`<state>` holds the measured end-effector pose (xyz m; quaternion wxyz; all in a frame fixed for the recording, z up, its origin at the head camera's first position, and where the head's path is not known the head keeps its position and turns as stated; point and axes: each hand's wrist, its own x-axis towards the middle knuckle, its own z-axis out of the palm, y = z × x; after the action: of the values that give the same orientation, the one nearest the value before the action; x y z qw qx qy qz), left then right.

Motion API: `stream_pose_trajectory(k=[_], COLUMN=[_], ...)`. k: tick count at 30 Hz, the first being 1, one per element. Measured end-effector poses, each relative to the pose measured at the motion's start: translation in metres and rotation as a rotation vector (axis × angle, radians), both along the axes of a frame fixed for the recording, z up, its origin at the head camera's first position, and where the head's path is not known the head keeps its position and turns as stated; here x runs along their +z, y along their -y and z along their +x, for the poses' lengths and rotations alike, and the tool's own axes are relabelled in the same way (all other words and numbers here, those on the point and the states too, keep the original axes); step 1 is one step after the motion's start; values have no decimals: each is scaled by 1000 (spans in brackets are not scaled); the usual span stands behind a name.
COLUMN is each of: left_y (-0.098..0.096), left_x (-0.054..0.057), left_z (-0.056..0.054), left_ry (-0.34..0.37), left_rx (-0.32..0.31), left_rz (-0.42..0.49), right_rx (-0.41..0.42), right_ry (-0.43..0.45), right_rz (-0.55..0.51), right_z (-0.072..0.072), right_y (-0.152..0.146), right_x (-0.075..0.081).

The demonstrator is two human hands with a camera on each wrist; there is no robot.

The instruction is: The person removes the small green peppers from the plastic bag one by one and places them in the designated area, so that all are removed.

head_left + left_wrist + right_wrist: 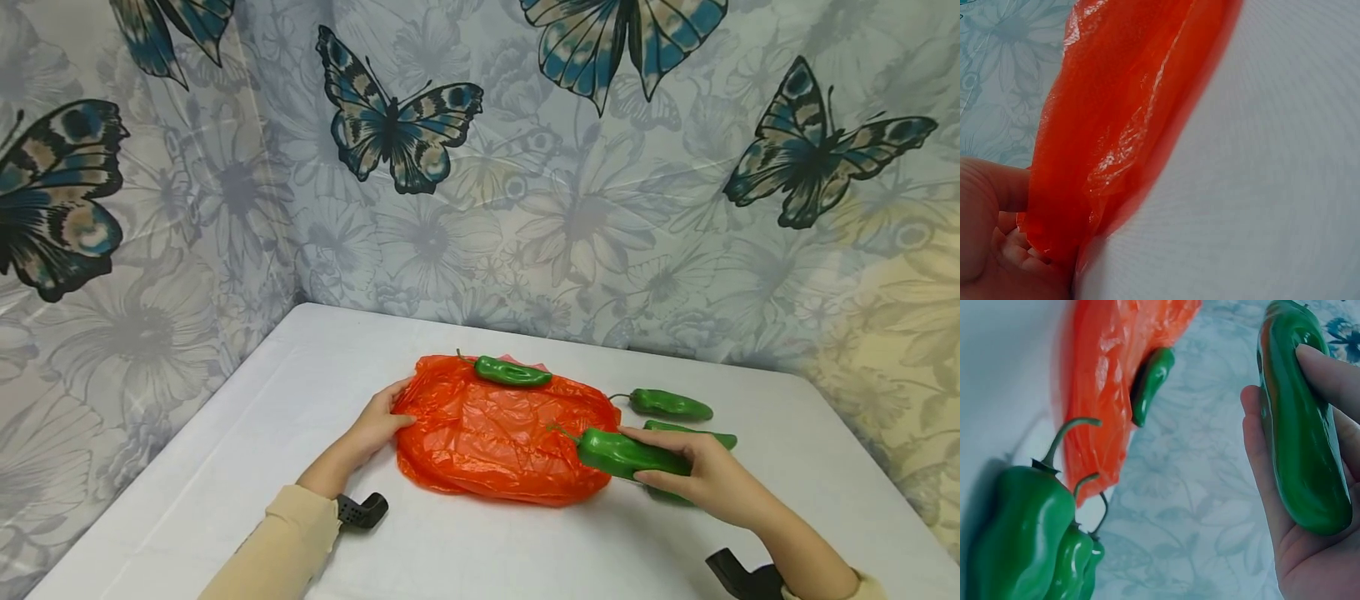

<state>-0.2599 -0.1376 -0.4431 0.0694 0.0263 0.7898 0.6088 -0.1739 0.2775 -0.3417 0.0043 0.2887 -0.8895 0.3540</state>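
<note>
A crumpled orange-red plastic bag [495, 442] lies on the white table. At its left end my left hand [380, 421] pinches the edge, thumb on top and fingers behind, as the left wrist view also shows for the bag [1110, 125]. My right hand [712, 479] grips a long green pepper [618, 454] between thumb and fingers, its stem pointing left over the bag's right end. In the right wrist view the held pepper [1300, 425] is raised off the table. A smaller green pepper [513, 372] lies on the bag's far edge.
Right of the bag lie more green peppers: one at the back [671, 405], one [701, 435] partly behind the right hand, and a third [667, 497] mostly hidden below it. A butterfly-patterned cloth [450, 250] hangs behind the table. Black wrist mounts [363, 510] sit near both wrists.
</note>
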Motion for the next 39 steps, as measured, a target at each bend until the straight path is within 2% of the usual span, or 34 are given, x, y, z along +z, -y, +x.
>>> stream_pose_trajectory(k=[6, 13, 18, 27, 34, 39], left_y=[0, 0, 0, 0, 0, 0], left_x=[-1, 0, 1, 0, 0, 1], left_z=[-1, 0, 0, 0, -1, 1], left_ry=[-1, -1, -1, 4, -5, -4], left_rx=[4, 2, -1, 0, -6, -6], left_rz=[-10, -21, -22, -16, -7, -11], right_rx=[27, 8, -18, -41, 16, 25], right_ry=[14, -47, -9, 18, 15, 30], right_rz=[-25, -38, -51, -35, -85, -93], right_z=[12, 24, 31, 36, 40, 41], right_y=[-1, -10, -17, -28, -34, -40], right_x=[-4, -7, -10, -15, -19, -23])
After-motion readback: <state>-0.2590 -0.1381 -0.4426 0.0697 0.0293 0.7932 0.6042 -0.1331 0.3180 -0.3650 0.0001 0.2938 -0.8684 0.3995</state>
